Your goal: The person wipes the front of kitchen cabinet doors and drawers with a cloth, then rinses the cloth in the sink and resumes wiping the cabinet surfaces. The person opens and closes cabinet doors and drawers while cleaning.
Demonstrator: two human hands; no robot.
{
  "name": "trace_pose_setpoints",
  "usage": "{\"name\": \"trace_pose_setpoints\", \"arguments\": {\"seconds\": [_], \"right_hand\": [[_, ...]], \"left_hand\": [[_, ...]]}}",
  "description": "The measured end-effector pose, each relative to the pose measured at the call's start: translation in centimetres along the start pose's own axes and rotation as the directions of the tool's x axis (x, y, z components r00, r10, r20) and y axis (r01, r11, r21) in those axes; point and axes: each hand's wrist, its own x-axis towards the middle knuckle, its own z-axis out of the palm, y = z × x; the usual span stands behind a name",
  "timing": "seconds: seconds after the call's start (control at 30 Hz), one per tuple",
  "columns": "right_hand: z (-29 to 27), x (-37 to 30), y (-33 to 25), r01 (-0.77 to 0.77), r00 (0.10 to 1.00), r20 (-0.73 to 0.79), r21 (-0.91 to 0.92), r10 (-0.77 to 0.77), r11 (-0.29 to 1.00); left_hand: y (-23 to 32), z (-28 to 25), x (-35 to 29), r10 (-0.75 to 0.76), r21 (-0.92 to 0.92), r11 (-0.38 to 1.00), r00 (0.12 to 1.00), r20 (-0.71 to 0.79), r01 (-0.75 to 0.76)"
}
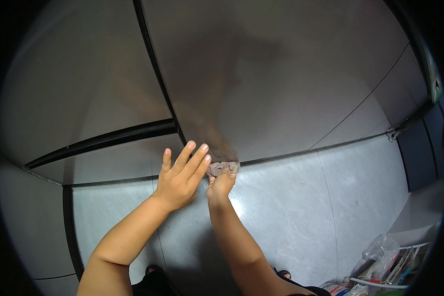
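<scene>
Where the panels meet the floor, head view: black upright strip, the landmark, stands between a grey left panel and a grey right panel.
Cloth: grey-brown, bunched; just right of the strip's lower end and below it, at the foot of the right panel.
Right hand: closed on the cloth, below and right of the strip.
Left hand: open, fingers straight and spread, gripping nothing; below the strip, fingertips near the cloth; contact with the panel cannot be told.
Black bar: extends leftward from the strip.
Floor: pale grey, below the strip.
Plastic bag: clear, crumpled; well apart from the strip, lower right.
</scene>
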Motion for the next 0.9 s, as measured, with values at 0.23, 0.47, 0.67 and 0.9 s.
{"name": "trace_pose_setpoints", "arguments": {"seconds": [0.23, 0.47, 0.67, 0.9], "right_hand": [[1.7, 1.0, -4.9, -0.382, 0.924, 0.096, 0.129, 0.371, 0.915], [0.1, 6.1, -9.6, 0.139, 0.987, 0.088, -0.018, -0.137, 0.990], [3.1, -1.6, 3.0, -0.191, 0.972, 0.148, 0.052, 0.182, 0.980], [-1.9, 9.5, -6.2, -0.274, 0.953, 0.136, 0.012, 0.270, 0.962]], "left_hand": [[-1.1, 1.3, -1.9, -0.024, 0.148, 0.989, 0.967, 0.253, -0.014], [-2.0, 0.0, -1.5, 0.007, 0.096, 0.994, 0.935, 0.354, -0.043], [-2.2, -0.1, -1.8, -0.009, 0.109, 0.993, 0.925, 0.379, -0.035], [-2.2, -1.0, -1.0, 0.040, 0.133, 0.984, 0.882, 0.469, -0.116]]}}
